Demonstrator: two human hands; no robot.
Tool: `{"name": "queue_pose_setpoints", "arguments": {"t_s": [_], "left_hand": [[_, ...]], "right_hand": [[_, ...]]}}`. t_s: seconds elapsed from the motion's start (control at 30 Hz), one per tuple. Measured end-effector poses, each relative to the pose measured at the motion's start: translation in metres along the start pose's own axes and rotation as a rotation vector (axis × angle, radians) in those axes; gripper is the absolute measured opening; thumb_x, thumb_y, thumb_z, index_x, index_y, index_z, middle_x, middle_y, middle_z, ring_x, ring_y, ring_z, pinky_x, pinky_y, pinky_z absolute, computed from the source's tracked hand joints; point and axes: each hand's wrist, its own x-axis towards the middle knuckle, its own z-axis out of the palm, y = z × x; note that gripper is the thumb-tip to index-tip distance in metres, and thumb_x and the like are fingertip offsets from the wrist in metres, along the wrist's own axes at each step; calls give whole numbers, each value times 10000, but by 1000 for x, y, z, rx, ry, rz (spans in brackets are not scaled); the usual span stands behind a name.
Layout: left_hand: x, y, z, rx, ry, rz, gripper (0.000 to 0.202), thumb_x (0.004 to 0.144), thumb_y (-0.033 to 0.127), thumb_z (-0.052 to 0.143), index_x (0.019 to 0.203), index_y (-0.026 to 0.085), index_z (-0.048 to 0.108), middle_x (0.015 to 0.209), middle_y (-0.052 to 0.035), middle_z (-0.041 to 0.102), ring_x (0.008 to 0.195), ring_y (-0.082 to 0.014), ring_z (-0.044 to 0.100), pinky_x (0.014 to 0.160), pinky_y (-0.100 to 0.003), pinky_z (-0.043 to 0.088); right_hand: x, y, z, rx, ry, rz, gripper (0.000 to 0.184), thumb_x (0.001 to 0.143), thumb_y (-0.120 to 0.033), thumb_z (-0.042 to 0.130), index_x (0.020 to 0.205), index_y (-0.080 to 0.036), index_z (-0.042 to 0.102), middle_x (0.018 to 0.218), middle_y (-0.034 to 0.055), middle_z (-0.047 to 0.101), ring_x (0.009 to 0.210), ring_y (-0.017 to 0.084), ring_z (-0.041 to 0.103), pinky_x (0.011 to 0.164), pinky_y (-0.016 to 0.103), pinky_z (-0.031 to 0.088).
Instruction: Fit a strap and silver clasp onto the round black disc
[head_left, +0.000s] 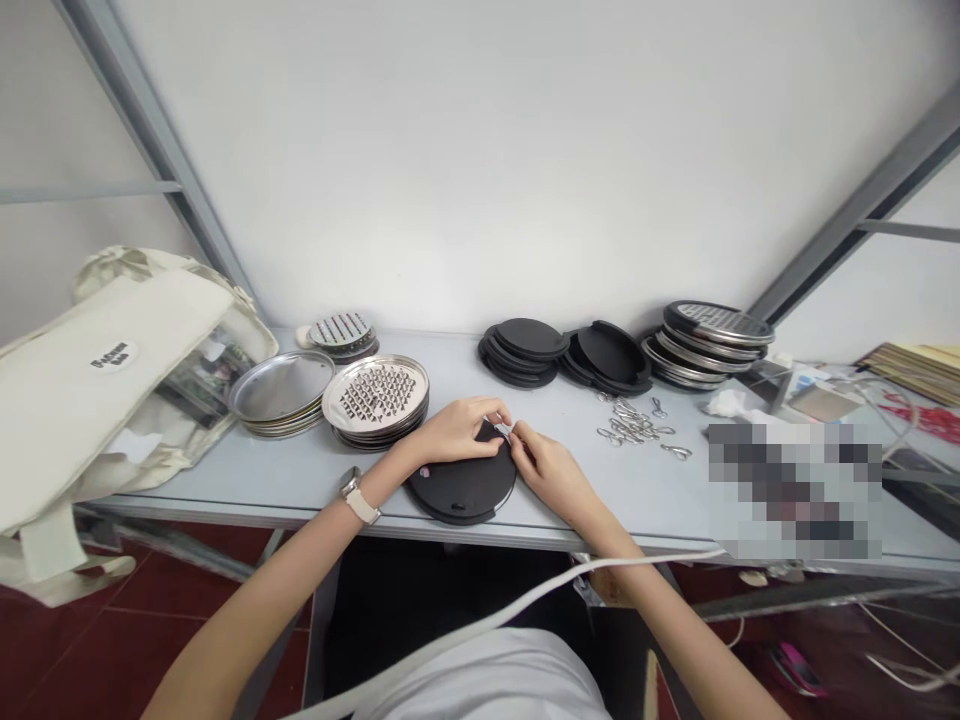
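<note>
A round black disc point(465, 487) lies flat near the front edge of the pale grey table point(300, 470). My left hand point(461, 428) rests on the disc's far rim, fingers curled and pinched. My right hand point(544, 465) meets it from the right, fingers pinched too. Between the fingertips of both hands sits a small silvery metal clip point(504, 430) at the disc's edge. A watch with a pale strap point(358, 496) is on my left wrist.
Loose metal clips point(637, 425) lie right of my hands. Behind stand stacks of black discs point(525, 350) point(611, 357), black-rimmed grater discs point(709, 340), perforated steel plates point(377, 397) and plain steel plates point(281, 392). A cream bag point(97, 380) sits at left; clutter at right.
</note>
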Motion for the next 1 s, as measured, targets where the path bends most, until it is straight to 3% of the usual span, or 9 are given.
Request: {"name": "queue_pose_setpoints", "arguments": {"t_s": [0.13,0.3,0.57,1.0], "left_hand": [[0,2,0,13,11,10,216,740,167,583,955,189,570,948,-11,630,749,-127,574,726,-247,447],[1,-1,1,43,22,32,237,727,150,582,960,190,572,954,-18,626,886,-159,591,818,-272,447],[-1,-2,1,-30,17,-21,266,739,192,590,1004,196,575,929,-15,629,848,-146,595,742,-237,455],[0,-6,2,-1,-9,6,263,758,174,576,1019,204,565,912,4,631,838,-132,599,758,-223,445]], "right_hand": [[0,0,0,18,2,-1,197,952,-280,301,847,-225,459,690,14,605,581,162,562,560,234,370],[-1,1,1,31,6,0,189,951,-282,300,859,-227,455,685,15,601,579,167,564,557,235,373],[-1,1,0,74,-8,3,178,952,-278,299,824,-231,414,666,-1,566,575,164,544,566,240,358],[-2,1,1,128,42,5,189,942,-317,345,778,-231,385,617,-21,519,521,141,493,532,223,335]]}}
